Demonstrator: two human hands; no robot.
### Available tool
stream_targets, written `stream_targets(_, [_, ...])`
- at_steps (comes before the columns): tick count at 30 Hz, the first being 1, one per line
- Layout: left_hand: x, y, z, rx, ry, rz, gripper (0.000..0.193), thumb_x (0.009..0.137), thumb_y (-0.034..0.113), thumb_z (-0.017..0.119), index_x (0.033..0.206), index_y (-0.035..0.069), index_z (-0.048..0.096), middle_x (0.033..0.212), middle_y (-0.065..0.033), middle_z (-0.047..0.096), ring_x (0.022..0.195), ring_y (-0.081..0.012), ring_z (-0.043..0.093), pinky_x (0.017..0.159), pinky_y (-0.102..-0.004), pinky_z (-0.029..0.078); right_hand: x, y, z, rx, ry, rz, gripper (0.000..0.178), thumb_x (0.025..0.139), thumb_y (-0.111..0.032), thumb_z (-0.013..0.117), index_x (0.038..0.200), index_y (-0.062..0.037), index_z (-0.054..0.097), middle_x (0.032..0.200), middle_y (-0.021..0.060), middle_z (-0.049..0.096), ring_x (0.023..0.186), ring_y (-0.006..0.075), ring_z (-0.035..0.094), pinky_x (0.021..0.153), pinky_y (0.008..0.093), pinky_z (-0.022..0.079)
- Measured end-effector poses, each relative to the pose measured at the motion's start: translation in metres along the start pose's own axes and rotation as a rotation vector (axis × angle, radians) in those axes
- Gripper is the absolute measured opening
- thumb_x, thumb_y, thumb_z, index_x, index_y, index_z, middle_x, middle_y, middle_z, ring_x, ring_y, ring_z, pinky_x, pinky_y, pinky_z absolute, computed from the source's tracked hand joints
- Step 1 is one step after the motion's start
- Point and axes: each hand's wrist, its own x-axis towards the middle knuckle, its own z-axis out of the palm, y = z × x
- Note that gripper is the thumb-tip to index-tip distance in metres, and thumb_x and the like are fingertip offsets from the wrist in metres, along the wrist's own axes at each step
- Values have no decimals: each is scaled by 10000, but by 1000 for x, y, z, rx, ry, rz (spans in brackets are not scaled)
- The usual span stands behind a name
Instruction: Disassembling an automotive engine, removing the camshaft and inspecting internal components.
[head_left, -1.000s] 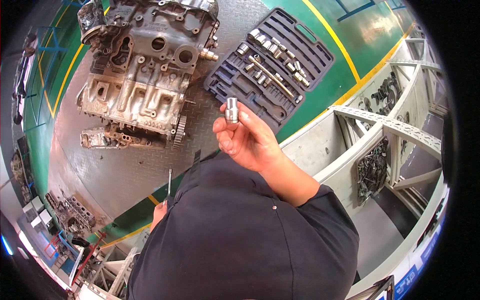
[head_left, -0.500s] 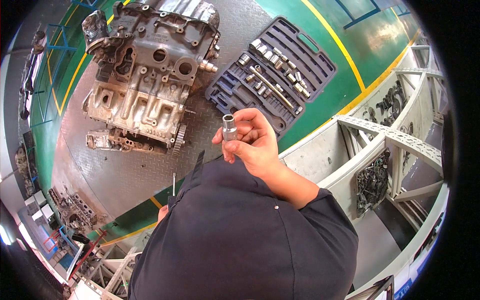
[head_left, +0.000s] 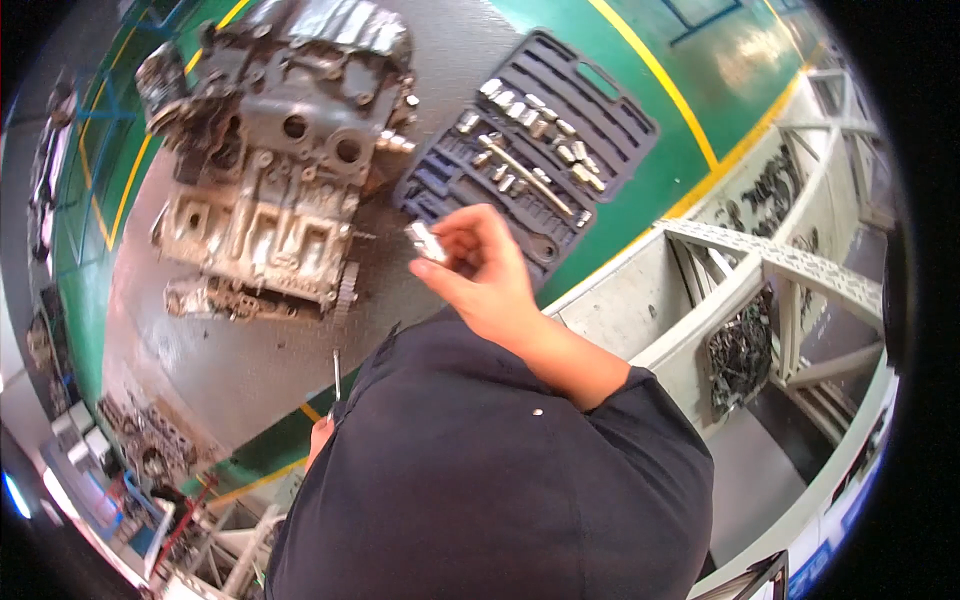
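Observation:
My right hand (head_left: 488, 283) pinches a short silver socket (head_left: 425, 241) between thumb and fingers, in front of my chest. The socket is tilted, its upper end pointing up and left. Low on the left, my left hand (head_left: 320, 437) is mostly hidden by my dark clothing; a slim metal bar (head_left: 337, 375) stands up out of it. Beyond my right hand lies an opened tool case (head_left: 625, 120) with several sockets and a long bar in its moulded slots. Left of the case rests a large engine block (head_left: 255, 215), with round bores and a toothed wheel (head_left: 346, 290).
The engine lies on a metal tread-plate surface (head_left: 260, 370). To the right runs a pale metal frame (head_left: 715, 245) with dark engine parts (head_left: 740, 340) inside it. Another greasy engine part (head_left: 150, 440) lies at the lower left. Yellow lines cross the green floor (head_left: 690, 60).
The socket has tipped from upright toward the left, and my right hand has turned and shifted slightly left. The whole view has moved a little, with some blur.

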Motion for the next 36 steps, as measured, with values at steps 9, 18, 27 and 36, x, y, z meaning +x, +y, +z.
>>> stream_targets(9, [38, -30, -11, 71, -95, -5, 299, 930, 246, 592, 1037, -22, 668, 875, -33, 680, 809, -121, 608, 747, -277, 485, 94, 163, -173, -883, 683, 267, 310, 837, -259, 634, 994, -5, 549, 903, 216, 659, 866, 377, 646, 773, 433, 501])
stream_targets(18, [34, -4, -9, 97, -107, -51, 289, 927, 238, 596, 1040, -18, 669, 884, -33, 682, 815, -122, 609, 753, -276, 485, 113, 147, -249, -1060, 818, 149, 233, 847, -190, 636, 1054, -82, 644, 1066, 133, 644, 1029, 325, 592, 874, 426, 472])
stream_targets(27, [29, -1, -3, 80, -117, -70, 280, 924, 230, 601, 1042, -14, 670, 893, -33, 684, 821, -122, 611, 759, -275, 485, 166, 155, -294, -1222, 545, -12, 381, 811, -114, 652, 1189, -129, 602, 1204, 111, 571, 1137, 315, 519, 989, 410, 433])
stream_targets(36, [24, 1, 3, 60, -115, -79, 271, 921, 222, 605, 1045, -10, 671, 903, -33, 686, 828, -123, 613, 765, -275, 486, 188, 144, -250, -1510, 438, 127, 402, 770, -286, 747, 1126, -136, 637, 1188, 90, 553, 1171, 286, 464, 982, 467, 381])
